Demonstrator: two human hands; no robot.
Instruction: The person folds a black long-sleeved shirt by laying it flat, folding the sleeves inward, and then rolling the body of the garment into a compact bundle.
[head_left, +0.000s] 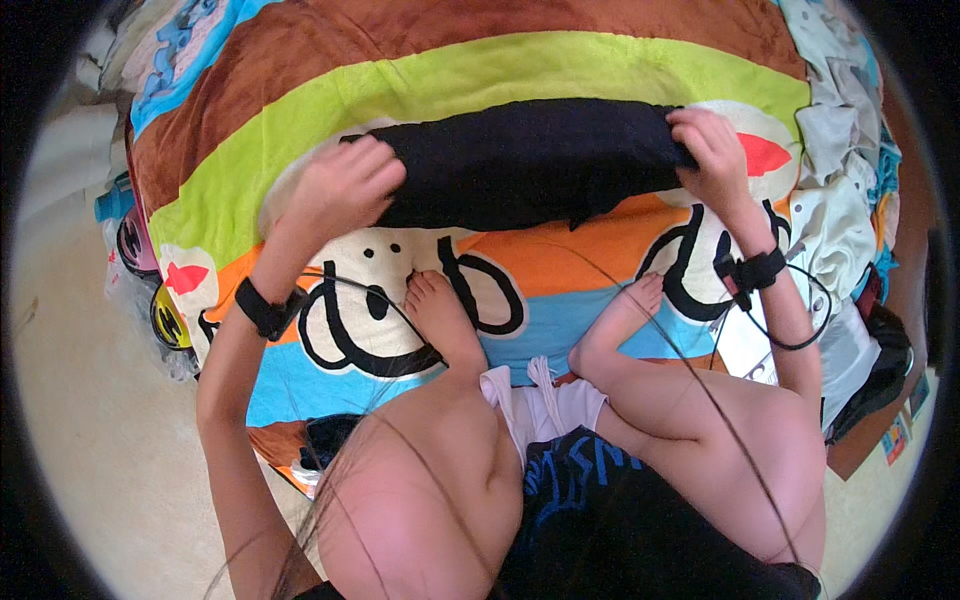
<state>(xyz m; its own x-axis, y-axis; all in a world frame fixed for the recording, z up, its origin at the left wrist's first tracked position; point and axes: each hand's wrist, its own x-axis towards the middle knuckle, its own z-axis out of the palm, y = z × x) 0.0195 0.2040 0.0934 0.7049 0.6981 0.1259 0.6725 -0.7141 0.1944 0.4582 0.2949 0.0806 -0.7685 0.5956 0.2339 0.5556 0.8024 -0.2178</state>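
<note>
A black piece of folded cloth (525, 165) lies in a long, flat bundle across a blanket (285, 142) with brown, green, orange and blue bands and cartoon faces. My left hand (352, 180) grips the bundle's left end, its fingers curled over the cloth. At the opposite end my right hand (705, 150) pinches the upper right corner between thumb and fingers. The fingertips of both hands are partly hidden. A small point of fabric sticks out along the bundle's lower edge. Each wrist wears a black strap with a cable.
White and grey garments (840, 202) are heaped along the right edge, beside a white printed sheet (746, 349). A dark cloth (330, 439) lies near my left thigh. Round yellow (171, 315) and pink items (135, 240) stand at the left edge, above the pale floor (97, 420).
</note>
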